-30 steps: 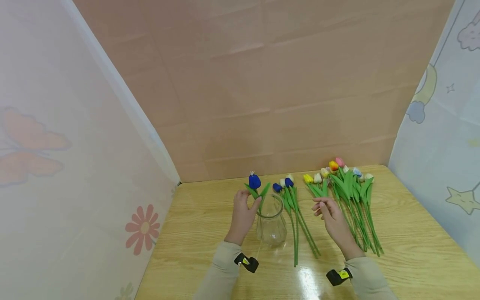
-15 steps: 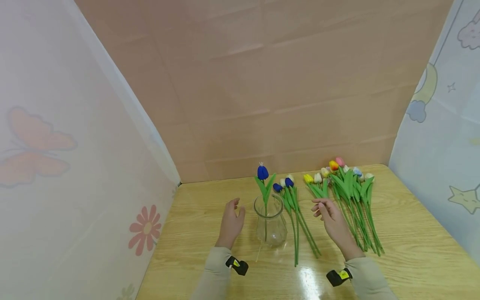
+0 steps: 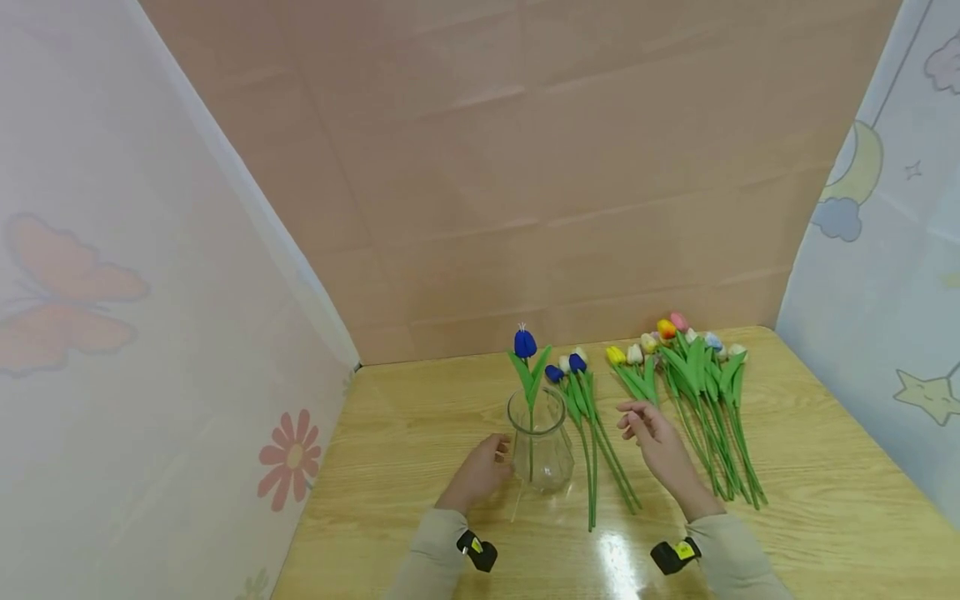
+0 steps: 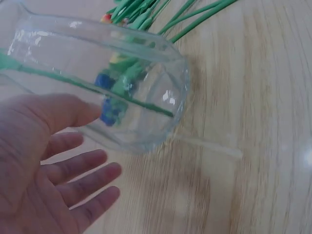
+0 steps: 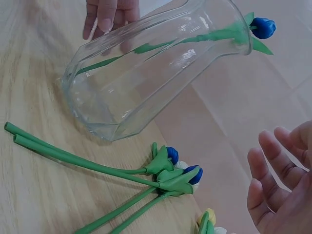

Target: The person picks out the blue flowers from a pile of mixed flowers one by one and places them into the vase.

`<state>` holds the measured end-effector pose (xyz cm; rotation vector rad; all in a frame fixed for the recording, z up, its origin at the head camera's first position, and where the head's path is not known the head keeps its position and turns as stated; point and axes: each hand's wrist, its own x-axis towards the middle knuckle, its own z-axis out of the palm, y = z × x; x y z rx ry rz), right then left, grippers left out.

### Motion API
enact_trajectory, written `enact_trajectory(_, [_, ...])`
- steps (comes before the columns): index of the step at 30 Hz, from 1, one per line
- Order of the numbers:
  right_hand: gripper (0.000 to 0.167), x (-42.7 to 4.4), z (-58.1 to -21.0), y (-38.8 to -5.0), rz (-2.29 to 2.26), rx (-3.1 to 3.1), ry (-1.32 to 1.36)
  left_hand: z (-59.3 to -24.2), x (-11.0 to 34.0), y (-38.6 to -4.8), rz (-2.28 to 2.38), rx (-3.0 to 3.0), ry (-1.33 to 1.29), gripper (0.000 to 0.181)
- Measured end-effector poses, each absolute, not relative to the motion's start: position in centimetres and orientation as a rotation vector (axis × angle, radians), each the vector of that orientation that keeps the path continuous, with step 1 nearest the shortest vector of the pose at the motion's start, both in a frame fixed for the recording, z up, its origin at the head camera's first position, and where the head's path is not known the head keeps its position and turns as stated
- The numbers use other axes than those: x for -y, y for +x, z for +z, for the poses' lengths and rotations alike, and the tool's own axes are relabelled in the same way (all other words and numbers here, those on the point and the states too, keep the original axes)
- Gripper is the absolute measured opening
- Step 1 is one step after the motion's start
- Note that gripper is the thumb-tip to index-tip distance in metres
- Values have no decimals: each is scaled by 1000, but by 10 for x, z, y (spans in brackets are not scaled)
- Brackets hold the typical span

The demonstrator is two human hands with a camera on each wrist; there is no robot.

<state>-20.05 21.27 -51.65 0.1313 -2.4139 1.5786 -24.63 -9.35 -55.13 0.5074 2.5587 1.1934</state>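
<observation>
I see left hand (image 3: 480, 471), fingers apart, beside vase (image 3: 553, 465); right hand (image 3: 660, 442) loose, fingers apart. Blue-and-white tulips (image 3: 577, 402) lie between vase and right hand; mixed bunch (image 3: 697, 373) farther right.

The table (image 3: 390, 467) has glare (image 3: 618, 560) at its near side, a creased brown backdrop (image 3: 525, 167) far, printed walls (image 3: 135, 183) left and right.

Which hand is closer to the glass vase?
Left. The left hand is close beside the glass vase, on its left; the right hand is farther off, to its right.
</observation>
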Motion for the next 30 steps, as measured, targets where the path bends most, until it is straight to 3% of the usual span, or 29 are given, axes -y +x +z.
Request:
enact_trajectory(5, [25,-211,-526,-208,1520,2524,115,-542,82,-241,1211,-2571,542,75])
enact_trajectory(13, [24,-206,-551,-224,1506,2786,-3,-535,63,-240,1489,-2509,589,96])
enact_trajectory(30, [20,-191,-575,-257,1014,3073,-176,-539,51,-245,1645,-2468,544,77])
